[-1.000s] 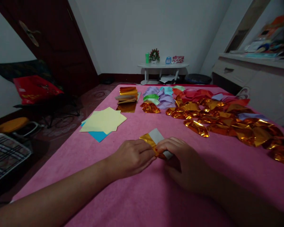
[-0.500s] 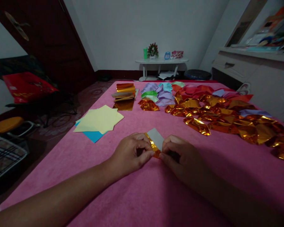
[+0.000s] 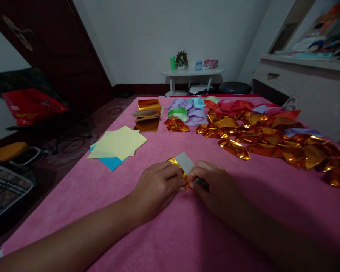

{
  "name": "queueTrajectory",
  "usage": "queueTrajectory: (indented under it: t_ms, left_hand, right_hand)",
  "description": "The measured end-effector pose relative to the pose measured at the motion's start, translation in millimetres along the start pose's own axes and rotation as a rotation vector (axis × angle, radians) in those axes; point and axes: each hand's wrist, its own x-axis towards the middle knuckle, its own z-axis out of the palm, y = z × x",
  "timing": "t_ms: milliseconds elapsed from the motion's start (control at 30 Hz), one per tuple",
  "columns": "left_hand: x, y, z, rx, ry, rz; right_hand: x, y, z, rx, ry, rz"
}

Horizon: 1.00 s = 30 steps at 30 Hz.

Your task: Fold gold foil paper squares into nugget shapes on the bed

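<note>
Dim room, pink-covered table (image 3: pixel 164 145): at your left, pale yellow paper squares (image 3: pixel 117 141) overlap a blue sheet (image 3: pixel 112 163), with a gold foil stack (image 3: pixel 147 125) farther back. Your left hand (image 3: pixel 161 181) lies over the gold side of a partly folded foil sheet (image 3: pixel 184 162) in front of you, fingers bunched, pinching or just pressing, you cannot tell; your right hand (image 3: pixel 214 181) pinches its near end between thumb and forefinger. Folded gold foil pieces (image 3: pixel 272 139) crowd the right side.
</note>
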Motion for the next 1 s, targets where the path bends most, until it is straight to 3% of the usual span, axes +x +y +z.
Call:
queueTrajectory:
  t_ms: [200,400,700,1000]
  left_hand:
    - [3,-8,0.0,0.218,0.051,0.097]
    - [4,-9,-0.8,0.211,0.071,0.203]
    - [-6,0,2.9,0.084,-0.009,0.097]
    - [-5,-6,0.3,0.047,0.010,0.081]
  right_hand:
    - [1,2,-8,0.014,-0.052,-0.109]
    - [0,3,-6,0.041,0.001,-0.125]
    - [-2,10,-12,0.197,-0.010,-0.163]
    - [4,20,-10,0.182,0.050,-0.231]
